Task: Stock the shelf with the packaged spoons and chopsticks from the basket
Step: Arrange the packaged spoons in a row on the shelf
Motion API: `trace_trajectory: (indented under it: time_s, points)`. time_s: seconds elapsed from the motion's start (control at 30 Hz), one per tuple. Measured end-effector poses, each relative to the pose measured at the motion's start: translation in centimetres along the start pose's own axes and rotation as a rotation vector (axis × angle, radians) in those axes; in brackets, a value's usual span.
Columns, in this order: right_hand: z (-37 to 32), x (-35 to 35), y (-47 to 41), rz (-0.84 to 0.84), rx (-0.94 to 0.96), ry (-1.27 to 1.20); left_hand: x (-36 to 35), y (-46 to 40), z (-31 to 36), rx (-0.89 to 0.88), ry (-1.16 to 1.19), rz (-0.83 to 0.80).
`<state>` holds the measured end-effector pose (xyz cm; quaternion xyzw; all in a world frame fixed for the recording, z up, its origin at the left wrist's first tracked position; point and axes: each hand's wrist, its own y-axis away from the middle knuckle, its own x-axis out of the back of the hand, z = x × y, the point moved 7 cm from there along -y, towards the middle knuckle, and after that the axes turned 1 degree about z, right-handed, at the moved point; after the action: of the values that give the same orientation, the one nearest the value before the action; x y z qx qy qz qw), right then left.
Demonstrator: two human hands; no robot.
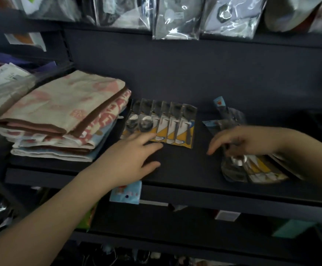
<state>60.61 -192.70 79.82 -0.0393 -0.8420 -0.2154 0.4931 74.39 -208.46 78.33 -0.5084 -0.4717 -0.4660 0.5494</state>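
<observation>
At nine o'clock I see folded towels stacked on the dark shelf. Just right of them, at centre, a row of packaged spoons already lies fanned side by side. My left hand rests on the row's near edge, fingers straight and spread, gripping nothing. At three o'clock my right hand curls over a blurred bundle of spoon packs lying on the shelf; I cannot tell whether it grips them. Behind it lie blue-topped packets, too blurred to identify. I judge stocking partly done; the basket is not in view.
</observation>
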Motion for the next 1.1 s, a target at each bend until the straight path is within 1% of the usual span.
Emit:
trace_trajectory:
  time_s: [0.07, 0.17, 0.3, 0.33, 0.37, 0.43, 0.5, 0.53, 0.57, 0.63, 0.7, 0.77, 0.87, 0.93, 1.0, 1.03, 1.07, 1.1]
  points:
    - [0.4, -1.4, 0.9, -0.104, -0.008, 0.097, 0.7, -1.0, 2.0, -0.049, 0.050, 0.048]
    - [0.7, -2.4, 1.4, -0.108, 0.049, 0.261, 1.9, -2.4, 4.6, -0.120, 0.119, 0.147]
    - [0.5, -2.2, 1.4, -0.019, 0.135, 0.430, 2.2, -3.7, 6.1, -0.156, 0.257, 0.271]
    - [0.0, -1.7, 1.3, 0.055, 0.201, 0.447, 2.0, -3.9, 6.2, -0.158, 0.306, 0.290]
    - [-0.7, -0.8, 1.4, 0.172, 0.287, 0.433, 1.9, -4.0, 6.3, -0.157, 0.361, 0.306]
    - [-1.9, 1.6, 2.3, 0.443, 0.396, 0.287, 1.5, -4.5, 6.7, -0.150, 0.473, 0.306]
    - [-1.8, 4.0, 3.3, 0.662, 0.393, 0.002, 0.7, -5.1, 7.4, -0.104, 0.545, 0.201]
    - [-1.6, 4.9, 3.6, 0.737, 0.384, -0.160, 0.5, -5.4, 7.8, -0.082, 0.551, 0.164]
    - [-1.5, 5.5, 3.9, 0.788, 0.394, -0.307, 0.5, -5.6, 8.3, -0.066, 0.543, 0.170]
    - [-1.8, 6.0, 4.2, 0.833, 0.444, -0.524, 0.9, -5.8, 9.2, -0.041, 0.547, 0.255]
    - [-1.9, 5.8, 4.2, 0.823, 0.429, -0.628, 1.4, -5.8, 9.9, -0.027, 0.575, 0.367]
    - [-1.7, 5.2, 4.0, 0.774, 0.349, -0.607, 2.0, -5.7, 10.1, -0.017, 0.595, 0.455]
    - [0.6, 4.1, 3.4, 0.678, 0.153, -0.356, 1.9, -6.0, 9.8, 0.048, 0.717, 0.455]
    - [2.1, 2.9, 3.0, 0.474, 0.073, -0.099, 1.3, -6.0, 9.0, 0.111, 0.838, 0.437]
    - [3.4, 1.1, 2.7, 0.224, 0.047, 0.200, 0.9, -5.7, 7.9, 0.173, 0.923, 0.435]
    - [3.8, 0.3, 2.7, 0.160, 0.056, 0.299, 0.7, -5.4, 7.3, 0.206, 0.927, 0.435]
    - [4.2, -0.2, 2.6, 0.131, 0.060, 0.373, 0.5, -5.3, 6.5, 0.242, 0.898, 0.434]
    - [4.2, -0.5, 2.5, 0.149, 0.080, 0.466, 0.3, -5.0, 5.9, 0.276, 0.841, 0.433]
